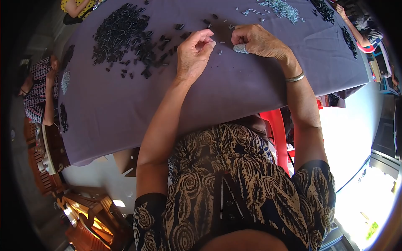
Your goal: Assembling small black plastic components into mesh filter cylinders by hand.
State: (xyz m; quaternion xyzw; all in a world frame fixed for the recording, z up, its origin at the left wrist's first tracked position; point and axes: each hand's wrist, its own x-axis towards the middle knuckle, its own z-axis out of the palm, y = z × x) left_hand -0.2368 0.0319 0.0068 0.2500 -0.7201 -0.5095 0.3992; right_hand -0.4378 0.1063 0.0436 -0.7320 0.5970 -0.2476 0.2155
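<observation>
My left hand (195, 55) is raised just above the purple tablecloth, its fingers loosely curved. A gap shows between index finger and thumb tip, with nothing visible in it. To its right, my right hand (264, 42) is closed, fingers folded toward a thumb with a pale covering (240, 49). Whatever it may hold is hidden. Between the hands a tiny metal spring (222, 42) lies on the cloth, with another small spring (220, 52) just nearer. Loose black plastic pieces (163, 38) are scattered left of my left hand, beside a large heap of black pieces (119, 35).
A pile of small silvery springs (281, 10) lies at the far right, near more black pieces (324, 11). The purple tablecloth (138, 111) drapes over the near edge. Other people sit around the table, one person (42, 85) at left. A red chair (276, 129) stands below the edge.
</observation>
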